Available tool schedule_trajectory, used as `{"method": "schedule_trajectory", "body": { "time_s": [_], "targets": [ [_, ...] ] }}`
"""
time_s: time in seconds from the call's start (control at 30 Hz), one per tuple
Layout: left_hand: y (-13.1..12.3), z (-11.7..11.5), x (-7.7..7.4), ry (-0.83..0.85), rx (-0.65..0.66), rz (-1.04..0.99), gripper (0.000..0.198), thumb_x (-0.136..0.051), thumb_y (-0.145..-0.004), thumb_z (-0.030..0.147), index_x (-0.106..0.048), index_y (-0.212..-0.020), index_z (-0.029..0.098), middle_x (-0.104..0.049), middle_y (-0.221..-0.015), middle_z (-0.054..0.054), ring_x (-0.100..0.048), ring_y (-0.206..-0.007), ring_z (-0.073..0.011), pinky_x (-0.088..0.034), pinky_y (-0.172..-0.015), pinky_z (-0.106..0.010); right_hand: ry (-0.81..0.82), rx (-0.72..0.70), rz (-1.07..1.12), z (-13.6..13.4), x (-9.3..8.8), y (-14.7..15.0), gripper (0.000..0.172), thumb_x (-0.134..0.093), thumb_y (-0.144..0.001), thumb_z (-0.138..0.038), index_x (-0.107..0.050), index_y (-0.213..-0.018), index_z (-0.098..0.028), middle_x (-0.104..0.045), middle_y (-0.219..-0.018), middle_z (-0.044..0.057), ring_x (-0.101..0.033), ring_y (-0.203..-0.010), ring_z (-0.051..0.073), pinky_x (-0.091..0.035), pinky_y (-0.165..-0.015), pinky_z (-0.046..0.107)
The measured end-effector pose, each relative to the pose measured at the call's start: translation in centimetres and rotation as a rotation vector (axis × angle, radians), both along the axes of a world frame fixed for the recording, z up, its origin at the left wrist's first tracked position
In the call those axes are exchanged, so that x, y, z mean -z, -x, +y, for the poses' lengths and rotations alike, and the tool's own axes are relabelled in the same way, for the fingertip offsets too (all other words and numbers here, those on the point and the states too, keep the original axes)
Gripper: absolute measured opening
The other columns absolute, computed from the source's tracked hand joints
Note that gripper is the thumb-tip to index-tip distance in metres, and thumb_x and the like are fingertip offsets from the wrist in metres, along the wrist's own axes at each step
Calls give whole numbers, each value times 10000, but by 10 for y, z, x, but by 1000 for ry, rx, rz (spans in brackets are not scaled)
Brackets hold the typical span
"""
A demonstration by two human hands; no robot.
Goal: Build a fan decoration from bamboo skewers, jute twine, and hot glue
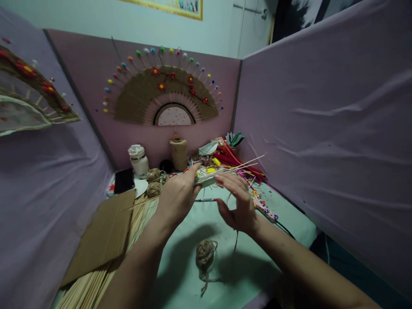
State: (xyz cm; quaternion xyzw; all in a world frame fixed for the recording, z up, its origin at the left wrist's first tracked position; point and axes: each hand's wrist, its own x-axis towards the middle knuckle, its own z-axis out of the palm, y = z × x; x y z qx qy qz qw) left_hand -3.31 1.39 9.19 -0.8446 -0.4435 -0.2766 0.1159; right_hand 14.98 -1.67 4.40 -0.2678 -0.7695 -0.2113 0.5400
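My left hand (178, 193) is closed around one end of a pale, flat piece (206, 179) with thin wooden sticks (244, 164) reaching out to the right. My right hand (238, 199) is at the piece's other side, fingers stretched out and thumb apart, the fingertips at or very near its edge. Between the hands, lower down, shows a thin dark rod with a silvery part (206, 200); whether it is held or lies on the table I cannot tell. A strand of twine (236, 242) hangs below my right hand. Nearer me lies a small twine ball (205, 253).
Cardboard (103, 234) lies over long thin sticks (86, 285) at left. Behind stand a white jar (138, 161), a twine spool (178, 154) and red strips (230, 156). A patterned handle with a cord (265, 210) lies right. A decorated fan (135, 94) hangs on the back panel.
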Motion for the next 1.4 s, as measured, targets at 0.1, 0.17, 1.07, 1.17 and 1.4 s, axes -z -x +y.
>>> {"method": "schedule_trajectory", "body": {
  "time_s": [0.1, 0.17, 1.07, 1.17, 1.4],
  "targets": [
    [1, 2, 0, -36, 6, -3, 517, -647, -838, 199, -504, -1334, 171, -758, -1009, -93, -725, -878, -252, -549, -728, -316, 1, 84, 22, 2, 0, -13, 591, -565, -834, -125, -371, -1383, -226, -653, -1255, 135, -600, -1210, 272, -469, -963, 497],
    [0, 1, 1, -52, 17, -6, 492, -648, -841, 198, -520, -1315, 172, -759, -997, -91, -726, -873, -249, -548, -722, -313, 10, 130, 0, 4, 1, -18, 560, -567, -844, -136, -399, -1371, -222, -671, -1224, 125, -615, -1187, 263, -472, -958, 472],
    [-10, 34, 33, -298, 150, -66, 274, -495, -946, 198, -586, -1203, 173, -687, -1201, -130, -612, -1143, -243, -398, -972, -404, 79, 445, -161, 44, -4, -32, 109, -604, -938, -237, -644, -1038, -219, -773, -974, 3, -686, -890, 177, -308, -873, 383],
    [-14, 28, 35, -301, 15, -136, 311, -553, -924, 296, -591, -1217, 197, -568, -1379, -162, -480, -1300, -305, -332, -1028, -468, 72, 490, -99, 52, 6, -32, 106, -589, -942, -210, -654, -1025, -222, -772, -979, 1, -675, -891, 170, -291, -882, 385],
    [-15, 27, 45, 16, 40, -96, 299, -488, -966, 347, -607, -1204, 210, -615, -1343, -117, -535, -1266, -244, -311, -1011, -454, 48, 434, -47, 55, 34, -16, 109, -601, -935, -200, -663, -1024, -217, -771, -990, 6, -666, -937, 168, -284, -924, 380]
  ]
}}
